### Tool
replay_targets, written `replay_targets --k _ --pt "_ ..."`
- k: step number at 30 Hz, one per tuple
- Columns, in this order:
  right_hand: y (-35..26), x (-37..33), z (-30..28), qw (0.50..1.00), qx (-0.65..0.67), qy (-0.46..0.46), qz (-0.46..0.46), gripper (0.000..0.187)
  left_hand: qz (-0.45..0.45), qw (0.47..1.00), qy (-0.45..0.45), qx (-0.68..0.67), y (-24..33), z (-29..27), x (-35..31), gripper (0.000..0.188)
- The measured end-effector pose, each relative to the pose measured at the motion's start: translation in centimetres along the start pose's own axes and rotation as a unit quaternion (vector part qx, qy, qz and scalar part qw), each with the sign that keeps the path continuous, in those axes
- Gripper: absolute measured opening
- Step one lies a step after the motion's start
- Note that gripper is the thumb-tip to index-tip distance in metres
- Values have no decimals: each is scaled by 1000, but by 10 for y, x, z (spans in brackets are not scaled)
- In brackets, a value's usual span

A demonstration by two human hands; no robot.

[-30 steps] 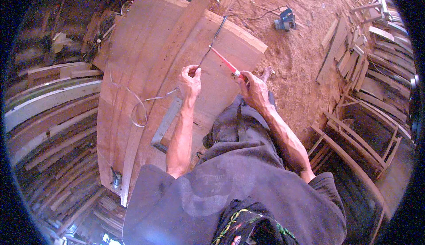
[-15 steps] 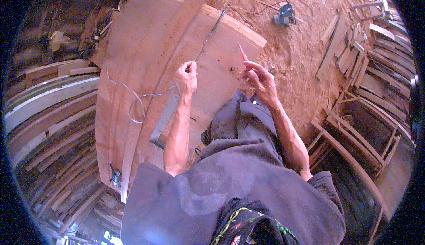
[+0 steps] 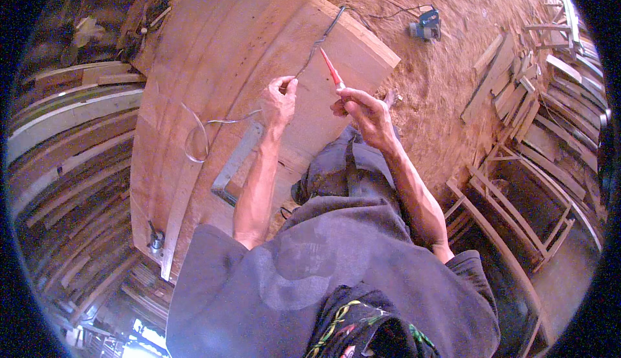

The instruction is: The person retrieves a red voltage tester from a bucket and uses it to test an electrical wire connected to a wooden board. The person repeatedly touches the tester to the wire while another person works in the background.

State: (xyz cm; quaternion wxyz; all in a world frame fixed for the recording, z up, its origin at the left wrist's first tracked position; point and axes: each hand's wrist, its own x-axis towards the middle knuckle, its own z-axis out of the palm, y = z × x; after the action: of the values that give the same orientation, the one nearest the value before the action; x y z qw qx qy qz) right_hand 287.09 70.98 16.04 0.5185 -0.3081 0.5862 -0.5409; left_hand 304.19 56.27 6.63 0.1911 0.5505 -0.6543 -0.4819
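Observation:
My left hand [image 3: 280, 104] is closed in a pinch on a thin electric cable [image 3: 318, 44]. The dark, twisted stretch of cable runs from my fingertips to the board's far edge. A paler loop lies on the wooden board [image 3: 220, 54] to the left. In my right hand [image 3: 365, 113] is a slim red pointed tool [image 3: 332, 70], its exact kind unclear. Its tip points up and left, close beside the cable; whether they touch I cannot tell. Both hands are above the near right part of the board.
A grey L-shaped metal piece [image 3: 225, 186] lies by my left forearm. A small power tool [image 3: 156, 239] stands at the board's near left corner. On the sawdust-covered floor sits a blue-green power tool [image 3: 425, 26]. Stacked planks [image 3: 71, 131] line the left; wood offcuts [image 3: 491, 73] lie right.
My right hand has moved left, bringing the red tool's tip close to the cable. My left hand has kept its pinch. The whole view has shifted slightly.

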Motion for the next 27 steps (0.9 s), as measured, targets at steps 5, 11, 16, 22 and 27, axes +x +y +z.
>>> replay_targets --k 5,11,16,22,27 --pt "8 7 -2 1000 2 2 -17 30 19 1000 5 19 3 -1 0 20" --pt "17 2 -6 998 56 31 -18 32 53 998 28 24 3 -1 -4 19" --pt "16 3 -6 997 71 27 -27 32 45 998 30 15 4 -3 -2 20" --pt "18 1 -11 996 81 18 -16 31 44 998 33 -12 0 -1 0 18" --pt "23 -3 -14 997 75 26 4 31 10 999 25 -23 4 0 2 16"
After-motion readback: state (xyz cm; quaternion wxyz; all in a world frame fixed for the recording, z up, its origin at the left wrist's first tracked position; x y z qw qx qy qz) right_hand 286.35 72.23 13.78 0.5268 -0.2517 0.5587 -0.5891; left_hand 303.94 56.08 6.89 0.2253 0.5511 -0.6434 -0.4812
